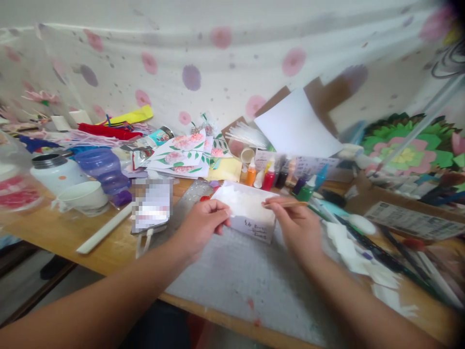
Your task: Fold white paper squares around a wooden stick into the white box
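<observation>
A white paper piece, box-like in shape, lies on the grey mat with dark handwriting on its near side. Its upper face is pale cream and blurred. My left hand is closed in a pinch at the paper's left edge; whatever is between the fingertips is too blurred to make out. Over the right side of the paper, my right hand grips a thin wooden stick between thumb and fingers, its tip pointing left.
Behind the paper stand several paint bottles, among them a red bottle. Painted flower sheets are piled at the back. To the left are a white cup and a phone. Brushes and a cardboard box crowd the right.
</observation>
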Motion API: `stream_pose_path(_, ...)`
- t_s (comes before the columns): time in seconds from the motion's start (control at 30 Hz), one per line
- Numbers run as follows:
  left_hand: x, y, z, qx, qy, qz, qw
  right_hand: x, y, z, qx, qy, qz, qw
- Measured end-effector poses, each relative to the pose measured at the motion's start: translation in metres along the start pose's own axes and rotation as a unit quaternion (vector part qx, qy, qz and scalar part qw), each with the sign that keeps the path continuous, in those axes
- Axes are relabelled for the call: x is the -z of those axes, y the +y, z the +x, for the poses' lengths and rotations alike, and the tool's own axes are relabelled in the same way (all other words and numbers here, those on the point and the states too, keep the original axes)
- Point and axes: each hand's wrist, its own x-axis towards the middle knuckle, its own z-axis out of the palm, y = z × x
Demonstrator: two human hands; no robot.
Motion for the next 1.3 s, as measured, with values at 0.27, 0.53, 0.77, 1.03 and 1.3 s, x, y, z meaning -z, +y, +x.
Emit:
stream_pose_path(0.27, 0.001, 0.017, 0.028, -0.057, 0.071, 0.122, 0.988, 0.003, 0.021, 0.007, 0.014, 0.019, -0.027, 0.999)
stream_pose_path(0.53, 0.007, 0.029, 0.009, -0.108, 0.023, 0.156, 0.982, 0.013, 0.005, -0.001, 0.028, 0.073, 0.001, 0.997)
stream_pose_path(0.77, -0.003, 0.036, -0.027, -0.064, -0.175, 0.029, 0.982, 0.025, -0.042, -0.022, 0.166, -0.018, 0.072, 0.983)
stream_pose_path(1.03, -0.007, 0.026, -0.025, -0.037, -0.215, 0.027, 0.976, 0.026, -0.050, -0.023, 0.173, -0.093, 0.099, 0.976)
stream_pose_path(1.3, -0.009, 0.026, -0.019, -0.067, -0.224, -0.020, 0.972, 0.017, -0.042, -0.024, 0.130, -0.053, 0.162, 0.977)
